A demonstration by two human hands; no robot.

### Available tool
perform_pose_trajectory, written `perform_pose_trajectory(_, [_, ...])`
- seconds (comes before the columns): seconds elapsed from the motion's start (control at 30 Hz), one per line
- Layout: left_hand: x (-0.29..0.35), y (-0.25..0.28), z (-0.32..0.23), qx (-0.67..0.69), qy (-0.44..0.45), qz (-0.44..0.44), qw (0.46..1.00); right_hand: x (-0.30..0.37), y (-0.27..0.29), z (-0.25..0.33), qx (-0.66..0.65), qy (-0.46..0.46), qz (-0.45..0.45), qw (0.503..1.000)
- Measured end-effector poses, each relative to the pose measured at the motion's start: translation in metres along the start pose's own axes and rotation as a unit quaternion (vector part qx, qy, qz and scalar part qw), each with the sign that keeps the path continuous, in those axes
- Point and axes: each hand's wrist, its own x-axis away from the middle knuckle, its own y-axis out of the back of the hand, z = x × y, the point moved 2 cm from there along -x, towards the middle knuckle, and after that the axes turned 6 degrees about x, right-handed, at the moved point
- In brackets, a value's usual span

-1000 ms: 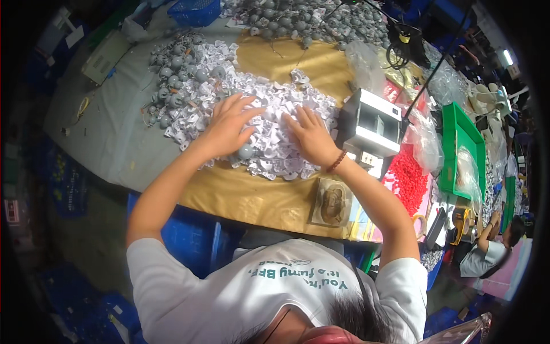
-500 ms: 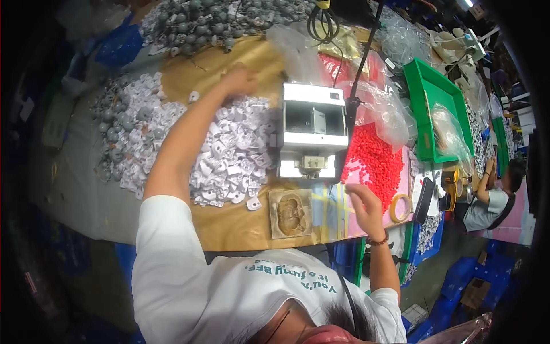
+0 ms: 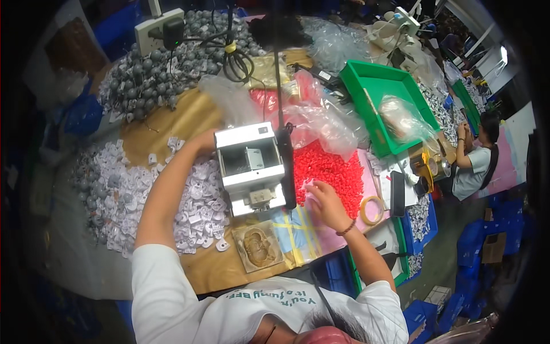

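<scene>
A white box-shaped machine (image 3: pixel 252 174) with an open front stands on the table before me. My left hand (image 3: pixel 209 141) reaches past a heap of small white plastic parts (image 3: pixel 197 212) to the machine's far left edge, which hides its fingers. My right hand (image 3: pixel 324 202) is at the near edge of a pile of small red pieces (image 3: pixel 338 172). Its fingers are bent and slightly apart, with nothing plainly held. In front of the machine lies a tan block (image 3: pixel 258 246) with a rounded hollow.
Grey balls (image 3: pixel 137 83) are heaped at the far left. A green tray (image 3: pixel 360 110) holding a clear bag stands at the right. A tape roll (image 3: pixel 365 212) and a black phone-like slab (image 3: pixel 396 194) lie near my right hand. Another person (image 3: pixel 472 166) sits farther right.
My view has turned, shifting the table leftward. My left hand has moved right, from open brown paper to behind the machine's edge. My right hand has moved forward onto the red pieces.
</scene>
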Motion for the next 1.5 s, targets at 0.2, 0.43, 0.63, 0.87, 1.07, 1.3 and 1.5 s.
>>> perform_pose_trajectory(0.2, [0.061, 0.025, -0.009, -0.540, -0.192, -0.049, 0.818, -0.034, -0.031, 0.003, 0.106, 0.067, 0.018, 0.992])
perform_pose_trajectory(0.43, [0.144, 0.012, -0.030, -0.518, -0.237, -0.215, 0.793, -0.031, -0.046, -0.014, 0.104, 0.088, -0.010, 0.991])
perform_pose_trajectory(0.63, [0.234, -0.060, -0.046, -0.309, -0.306, -0.307, 0.847, -0.018, -0.033, -0.023, 0.065, 0.060, -0.080, 0.993])
perform_pose_trajectory(0.87, [0.273, -0.202, 0.053, -0.217, -0.312, -0.278, 0.882, -0.012, -0.015, -0.007, -0.102, -0.075, -0.089, 0.988])
perform_pose_trajectory(1.07, [0.258, -0.260, 0.109, -0.307, -0.346, -0.338, 0.820, 0.014, -0.007, 0.029, -0.415, -0.189, 0.036, 0.889])
perform_pose_trajectory(1.3, [0.272, -0.267, 0.114, -0.359, -0.316, -0.293, 0.828, 0.043, -0.039, 0.062, -0.549, -0.207, 0.124, 0.800])
perform_pose_trajectory(1.5, [0.267, -0.273, 0.105, -0.342, -0.242, -0.344, 0.840, 0.035, -0.057, 0.124, -0.282, 0.094, 0.049, 0.954])
